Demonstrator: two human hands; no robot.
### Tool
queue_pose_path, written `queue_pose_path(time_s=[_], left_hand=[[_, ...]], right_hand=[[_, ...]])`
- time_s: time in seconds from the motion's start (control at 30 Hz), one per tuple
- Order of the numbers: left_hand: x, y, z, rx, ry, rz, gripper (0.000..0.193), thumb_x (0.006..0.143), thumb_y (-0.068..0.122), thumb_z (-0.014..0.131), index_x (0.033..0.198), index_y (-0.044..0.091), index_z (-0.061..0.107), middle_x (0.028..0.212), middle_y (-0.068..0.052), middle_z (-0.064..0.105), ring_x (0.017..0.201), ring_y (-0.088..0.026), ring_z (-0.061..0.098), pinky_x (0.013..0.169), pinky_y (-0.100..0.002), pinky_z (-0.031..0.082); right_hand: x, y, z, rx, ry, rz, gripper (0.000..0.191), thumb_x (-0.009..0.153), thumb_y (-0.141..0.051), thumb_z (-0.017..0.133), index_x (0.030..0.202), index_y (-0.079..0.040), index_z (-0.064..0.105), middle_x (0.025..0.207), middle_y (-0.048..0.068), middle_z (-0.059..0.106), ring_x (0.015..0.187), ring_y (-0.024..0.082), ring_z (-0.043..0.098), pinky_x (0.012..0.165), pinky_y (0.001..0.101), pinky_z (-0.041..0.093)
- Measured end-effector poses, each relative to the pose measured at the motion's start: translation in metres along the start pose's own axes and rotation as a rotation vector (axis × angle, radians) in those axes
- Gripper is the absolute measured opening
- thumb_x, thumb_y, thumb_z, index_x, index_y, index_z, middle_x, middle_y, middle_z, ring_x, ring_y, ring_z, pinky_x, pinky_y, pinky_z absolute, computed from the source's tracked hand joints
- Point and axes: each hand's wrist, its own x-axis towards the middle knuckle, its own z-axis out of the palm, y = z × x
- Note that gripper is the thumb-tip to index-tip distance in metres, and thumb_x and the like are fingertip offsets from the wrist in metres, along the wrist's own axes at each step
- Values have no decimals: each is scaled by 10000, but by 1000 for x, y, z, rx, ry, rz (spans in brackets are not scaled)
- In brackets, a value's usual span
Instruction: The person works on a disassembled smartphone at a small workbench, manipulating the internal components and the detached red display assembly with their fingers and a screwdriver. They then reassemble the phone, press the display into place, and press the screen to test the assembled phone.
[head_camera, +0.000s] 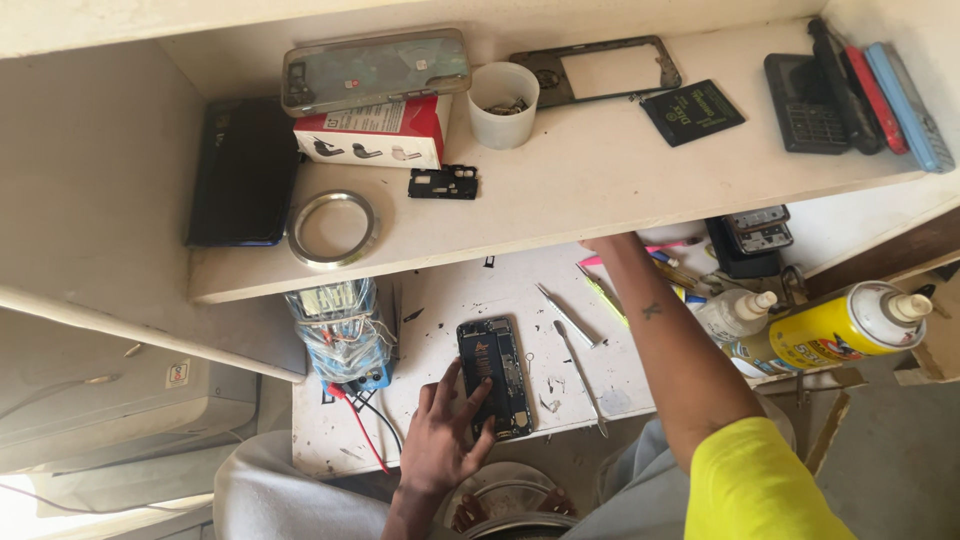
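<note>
Opened phone (495, 376) lies on white bench, back cover off, insides bare. Left hand (442, 440) w/ spread fingers presses it flat. Right hand hidden under shelf (600, 180), grip can't tell. Reassembly not begun.

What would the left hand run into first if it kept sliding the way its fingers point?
The left hand already rests its fingers on the opened phone. Going straight on, up and slightly right, it would cross the phone, then bare bench, then probably reach the shelf edge; depth is unclear.
</note>
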Motion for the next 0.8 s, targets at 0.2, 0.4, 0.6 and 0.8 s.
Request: queue_pose_path(time_s=[0.2, 0.4, 0.6, 0.8], left_hand=[[0, 0, -1, -6, -15, -19, 521, 817, 329, 725, 1314, 174, 697, 1515, -194, 428, 1056, -324, 570, 833, -439, 560], [-1, 0, -1, 4, -24, -27, 519, 822, 329, 717, 1318, 175, 697, 1517, -197, 421, 1062, -322, 569, 838, -436, 561], [-1, 1, 0, -8, -10, -23, 515, 817, 325, 718, 1306, 167, 701, 1514, -197, 431, 1054, -323, 570, 854, -437, 556], [0, 1, -1, 2, -6, -3, 518, 809, 310, 724, 1302, 155, 700, 1499, -205, 437, 1034, -336, 560, 871, -439, 544]], right_hand=[[-26, -7, -3, -32, 193, 110, 322, 1000, -405, 585, 1196, -154, 624, 1115, 54, 712, 997, 195, 665, 792, 388, 571], [-28, -7, -22, -123, 110, -24, 224, 985, -250, 708, 1152, -158, 591, 1048, 29, 667, 892, 138, 613, 742, 345, 522], [-40, -14, -27, -259, 117, -49, 278, 943, -206, 662, 1193, -191, 544, 1137, -12, 652, 957, 131, 638, 763, 435, 540], [-72, -7, -23, -294, 32, -47, 442, 838, -179, 745, 1233, -122, 555, 1162, 52, 671, 1008, 175, 680, 822, 421, 590]])
